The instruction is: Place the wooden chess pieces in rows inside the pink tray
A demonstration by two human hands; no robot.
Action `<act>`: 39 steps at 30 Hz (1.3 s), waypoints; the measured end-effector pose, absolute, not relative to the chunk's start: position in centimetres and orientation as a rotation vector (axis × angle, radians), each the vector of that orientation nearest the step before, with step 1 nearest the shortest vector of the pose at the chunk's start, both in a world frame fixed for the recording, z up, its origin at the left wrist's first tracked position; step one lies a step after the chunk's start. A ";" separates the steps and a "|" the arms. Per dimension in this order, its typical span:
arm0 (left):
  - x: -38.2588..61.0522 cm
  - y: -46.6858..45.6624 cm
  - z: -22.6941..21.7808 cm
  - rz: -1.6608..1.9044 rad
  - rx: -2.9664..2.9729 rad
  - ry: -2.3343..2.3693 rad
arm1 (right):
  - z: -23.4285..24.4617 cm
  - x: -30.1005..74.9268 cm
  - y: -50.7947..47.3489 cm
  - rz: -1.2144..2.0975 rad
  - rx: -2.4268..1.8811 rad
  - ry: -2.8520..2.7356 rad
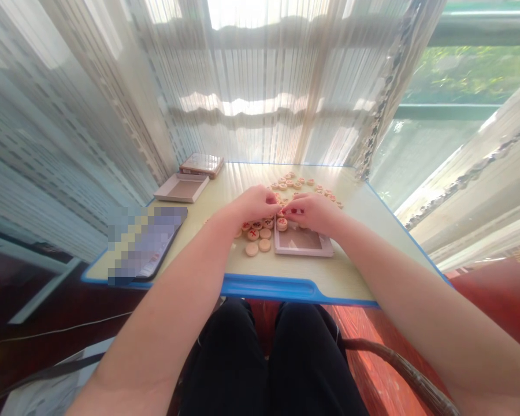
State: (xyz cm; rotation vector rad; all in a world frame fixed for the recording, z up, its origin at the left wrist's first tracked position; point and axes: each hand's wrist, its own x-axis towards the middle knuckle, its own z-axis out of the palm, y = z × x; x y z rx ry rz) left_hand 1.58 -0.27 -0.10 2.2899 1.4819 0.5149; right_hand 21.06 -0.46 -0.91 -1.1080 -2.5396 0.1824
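My left hand (255, 205) has its fingers curled together over the round wooden xiangqi pieces; what they grip, if anything, is hidden. Facing it, my right hand (314, 211) pinches a xiangqi piece (281, 212) with a red marking, and more red shows beneath its fingers. The fingertips of both hands nearly meet at the far left corner of a shallow open box (305, 251). Inside that corner, a red-marked piece (282, 224) sits against the rim. Several pieces, some marked red or black and some plain side up (252, 249), lie left of the box.
More pieces (297, 185) are scattered behind my hands. A second shallow box part (182, 188) and a flat clear-topped case (201, 164) rest at the far left. Nearer lies a dark-edged tablet (156, 248), partly blurred. The tabletop (351, 271) has a blue rim; curtains hang behind it.
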 end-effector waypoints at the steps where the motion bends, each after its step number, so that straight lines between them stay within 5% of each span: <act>1: 1.6 -0.3 -0.1 0.511 2.277 1.482 | -0.8 21.1 -0.5 0.170 -1.109 -2.553; 11: 1.6 -0.3 -0.1 0.544 2.236 1.502 | 1.6 22.5 -1.3 0.016 -1.357 -2.470; 16: 1.8 -0.1 -0.2 0.612 2.306 1.555 | 2.4 23.6 -1.5 0.276 -1.651 -2.682; 39: 1.2 0.9 -1.2 0.706 2.453 1.665 | 2.7 21.1 -4.1 0.378 -1.321 -2.925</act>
